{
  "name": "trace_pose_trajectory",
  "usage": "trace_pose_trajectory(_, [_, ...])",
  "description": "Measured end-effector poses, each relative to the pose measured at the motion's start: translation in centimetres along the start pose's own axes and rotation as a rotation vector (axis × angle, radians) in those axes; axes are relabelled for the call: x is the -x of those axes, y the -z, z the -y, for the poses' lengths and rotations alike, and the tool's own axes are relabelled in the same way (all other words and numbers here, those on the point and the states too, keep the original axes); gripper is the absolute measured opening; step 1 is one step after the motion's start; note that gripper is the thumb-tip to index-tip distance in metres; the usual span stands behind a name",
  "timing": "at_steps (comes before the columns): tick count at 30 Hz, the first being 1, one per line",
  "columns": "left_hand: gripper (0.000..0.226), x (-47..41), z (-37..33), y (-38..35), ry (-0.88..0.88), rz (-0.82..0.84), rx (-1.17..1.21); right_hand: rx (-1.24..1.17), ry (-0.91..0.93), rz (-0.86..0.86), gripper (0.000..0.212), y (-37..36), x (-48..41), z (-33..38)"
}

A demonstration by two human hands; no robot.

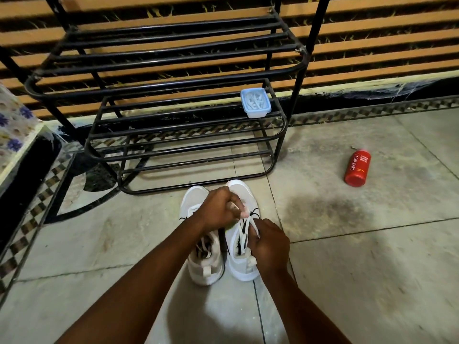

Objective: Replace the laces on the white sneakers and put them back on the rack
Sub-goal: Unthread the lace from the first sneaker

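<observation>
Two white mesh sneakers point(195, 198) stand side by side on the grey tiled floor point(347, 244), toes toward 12 o'clock, just short of the black metal tube rack point(313, 33). The left hand point(216, 212), fingers curled, pinches a white flat lace point(249, 223) over the right-hand sneaker point(242, 192). The right hand point(269, 247), at 5 o'clock of the left, grips lace strands near the tongue, fingers closed round them. A blue-rimmed clear plastic tub point(255, 103) of white laces sits on the rack's lower shelf at 12 o'clock. A red cylindrical bottle point(357, 168) lies on the floor at 2 o'clock.
</observation>
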State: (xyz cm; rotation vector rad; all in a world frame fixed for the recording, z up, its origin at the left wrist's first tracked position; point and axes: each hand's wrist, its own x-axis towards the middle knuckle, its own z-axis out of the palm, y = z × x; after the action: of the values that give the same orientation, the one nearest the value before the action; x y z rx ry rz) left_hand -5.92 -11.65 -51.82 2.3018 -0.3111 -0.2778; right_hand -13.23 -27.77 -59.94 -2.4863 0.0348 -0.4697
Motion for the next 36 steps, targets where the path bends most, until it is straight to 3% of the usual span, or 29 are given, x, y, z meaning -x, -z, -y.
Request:
trace_pose_trajectory(2, [0.002,0.0,0.4,-0.5,-0.089,-0.014,-0.203,-0.006,0.011,-0.006,0.023,0.0,0.1,0.0])
trace_pose_trajectory(5, [0.004,-0.2,0.1,-1.5,-0.031,-0.168,-0.429,0.005,0.01,0.012,0.022,0.0,0.1,-0.1])
trace_pose_trajectory(7, [0.019,-0.2,-1.0,-2.6,-0.015,-0.236,-0.632,0.012,-0.005,0.01,0.022,0.0,0.1,-0.1])
trace_pose_trajectory(10, [0.025,-0.2,-2.0,-2.7,-0.028,-0.375,-0.683,0.002,-0.012,-0.017,0.023,0.2,0.0,0.0])
trace_pose_trajectory(12, [0.017,-0.2,-1.5,-1.2,0.073,-0.558,-0.36,-0.006,-0.016,-0.013,0.019,0.2,0.0,0.0])
trace_pose_trajectory(15, [0.028,-1.2,-1.4,1.3,0.303,-0.842,0.514,-0.012,-0.053,0.017,0.01,0.0,0.2,0.1])
trace_pose_trajectory(17, [0.023,-1.7,-1.3,1.7,0.325,-0.796,0.838,-0.002,-0.065,0.032,0.01,-0.1,0.2,0.1])
trace_pose_trajectory(18, [0.021,-1.7,-1.1,1.7,0.283,-0.712,0.828,-0.002,-0.06,0.029,0.012,0.0,0.1,0.1])
trace_pose_trajectory(23, [0.009,-1.4,0.7,1.3,-0.099,-0.077,-0.036,-0.04,-0.052,0.007,0.026,0.1,0.1,0.3])
trace_pose_trajectory(26, [0.006,-0.8,0.4,0.3,-0.151,0.123,-0.332,-0.026,-0.057,0.016,0.028,-0.1,0.2,0.5])
trace_pose_trajectory(29, [0.008,-0.3,-0.7,-0.3,-0.16,0.065,-0.511,-0.017,-0.044,0.007,0.025,-0.2,0.3,0.2])
trace_pose_trajectory(33, [0.025,-0.2,-1.5,-1.0,-0.112,-0.169,-0.748,0.009,-0.052,-0.008,0.025,-0.8,0.3,0.1])
trace_pose_trajectory(34, [0.027,-0.2,-1.3,-1.1,-0.064,-0.237,-0.723,0.015,-0.049,-0.027,0.027,-0.9,0.3,0.0])
trace_pose_trajectory(36, [0.022,-0.2,-0.7,-0.2,0.063,-0.503,-0.443,0.017,-0.035,-0.052,0.027,-0.9,0.4,0.0])
